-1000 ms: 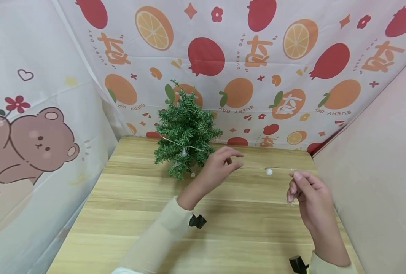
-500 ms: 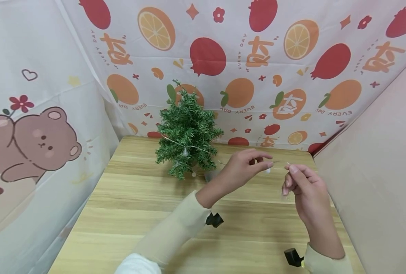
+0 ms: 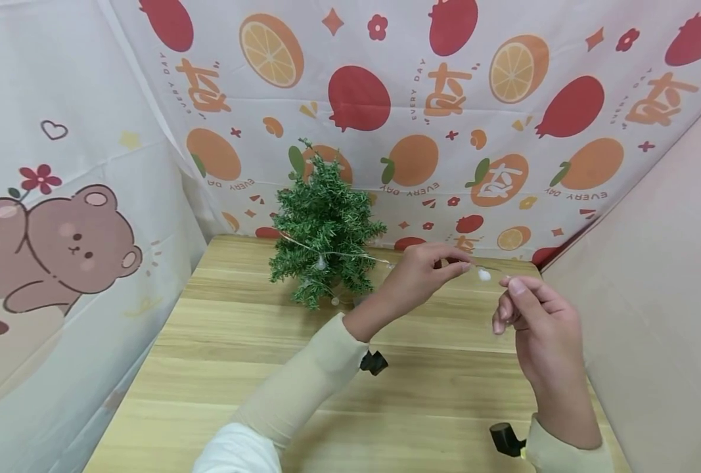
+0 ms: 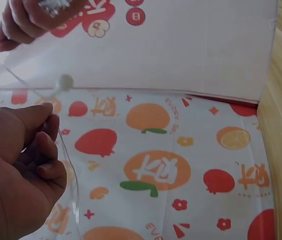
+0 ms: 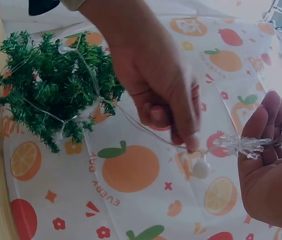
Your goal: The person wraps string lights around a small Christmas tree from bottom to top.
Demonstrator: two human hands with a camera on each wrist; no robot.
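Observation:
A small green artificial Christmas tree (image 3: 326, 223) stands at the back of the table, with a string of lights (image 5: 148, 131) draped over its branches. To its right my left hand (image 3: 418, 279) pinches the thin light wire between thumb and fingertips. A round white bulb (image 3: 484, 274) hangs from the wire between my two hands. Farther right, my right hand (image 3: 542, 322) holds the wire's continuation with curled fingers. In the right wrist view, a clear, spiky plastic piece (image 5: 240, 145) on the string sits at that hand's fingers.
The wooden table (image 3: 238, 368) meets a fruit-printed cloth (image 3: 362, 39) behind the tree. A bear-printed cloth (image 3: 78, 230) hangs on the left, and a plain pale panel (image 3: 663, 295) stands close to the right hand. Each wrist carries a black camera mount (image 3: 506, 439).
My left hand has moved right, away from the tree and along the wire toward my right hand, then slightly up. The right hand has shifted only a little. The wire at the tree has lifted.

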